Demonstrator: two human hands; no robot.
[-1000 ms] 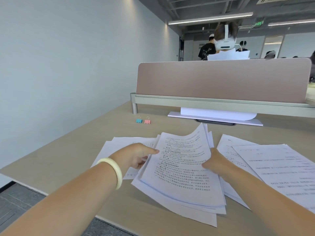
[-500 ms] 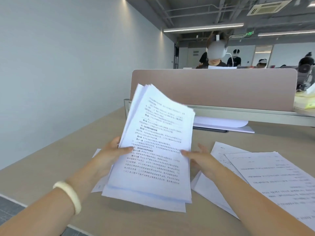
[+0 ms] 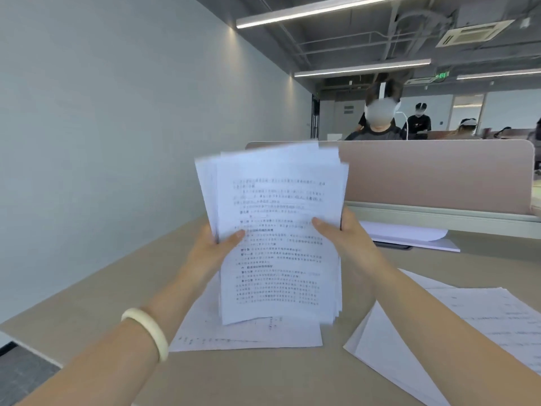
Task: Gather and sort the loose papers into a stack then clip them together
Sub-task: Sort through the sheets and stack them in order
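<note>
A sheaf of printed papers (image 3: pixel 278 230) stands upright over the desk (image 3: pixel 117 288) near the middle of the view, its top corners fanned toward eleven o'clock and its sheets not yet flush. The left hand (image 3: pixel 213 247) grasps the sheaf's nine o'clock edge and the right hand (image 3: pixel 345 238) its three o'clock edge, each thumb pressed on the front page, the fingers hidden behind. Whether the bottom edge touches the loose sheet (image 3: pixel 248 335) lying flat below it at six o'clock cannot be told. More loose sheets (image 3: pixel 468 323) lie spread at four o'clock, apart from the sheaf. A pale bangle (image 3: pixel 146 329) circles the left wrist at seven o'clock, and a pink partition (image 3: pixel 439 177) closes the desk at two o'clock. The step appears to be squaring the sheaf. It would go best with the grip eased so pages can slide and the bottom edge tapped on bare desk rather than on the stray sheet. No clip is in sight.
</note>
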